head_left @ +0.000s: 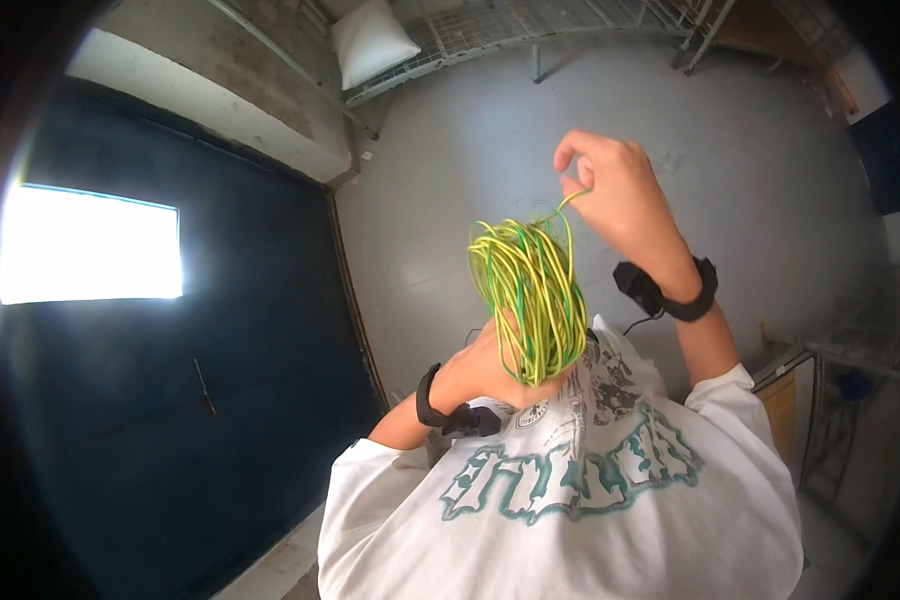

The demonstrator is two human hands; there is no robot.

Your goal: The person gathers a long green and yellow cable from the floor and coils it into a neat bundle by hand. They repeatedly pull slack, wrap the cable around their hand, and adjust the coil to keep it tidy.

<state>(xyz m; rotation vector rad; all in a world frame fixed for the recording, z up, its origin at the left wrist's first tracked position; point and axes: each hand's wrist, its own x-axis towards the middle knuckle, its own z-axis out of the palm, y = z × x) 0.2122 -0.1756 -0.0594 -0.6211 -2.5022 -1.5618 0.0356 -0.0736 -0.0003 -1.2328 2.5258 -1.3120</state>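
My left hand [482,368] is closed around the lower part of a coil of yellow-and-green wire [528,298], holding it up in front of my white printed shirt [570,500]. Up and to the right, my right hand [615,195] pinches a loose end of the same wire between thumb and fingertips, and the strand arcs down from there into the coil. A black band sits on each wrist. The coil hides part of the left hand's fingers.
A dark blue door [220,420] with a bright window pane [90,245] fills the left side. Grey concrete floor [770,200] lies beyond my hands. A white sack [370,40] and metal mesh racks [530,25] stand at the top, and a metal frame [850,360] stands at the right.
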